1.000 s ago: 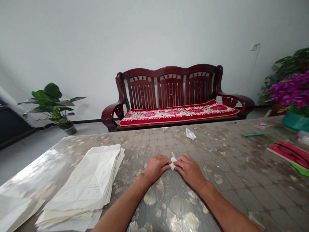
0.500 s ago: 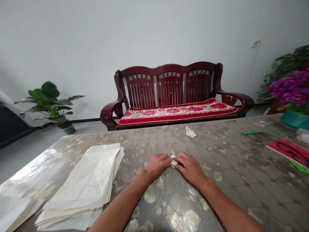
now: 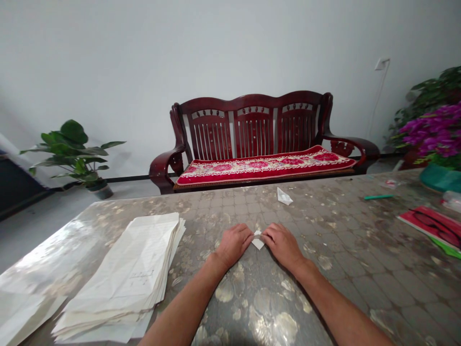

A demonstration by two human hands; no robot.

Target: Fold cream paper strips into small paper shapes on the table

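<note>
A paper stack (image 3: 126,269) lies on your L. Your L hand (image 3: 235,243) pinches one side of the small folded paper (image 3: 258,244), btwn both hands; your R hand (image 3: 283,245) pinches the other side. Purple flowers (image 3: 434,129) are far R.

The left forearm (image 3: 190,299) and right forearm (image 3: 333,300) (both bare) extend from the lower edge of the view and converge toward its centre. The left hand (image 3: 236,242) and right hand (image 3: 281,242) oppose each other, near but apart, backs upward. On each, the fingers are curled, tips directed inward in a pinch against the thumb.
</note>
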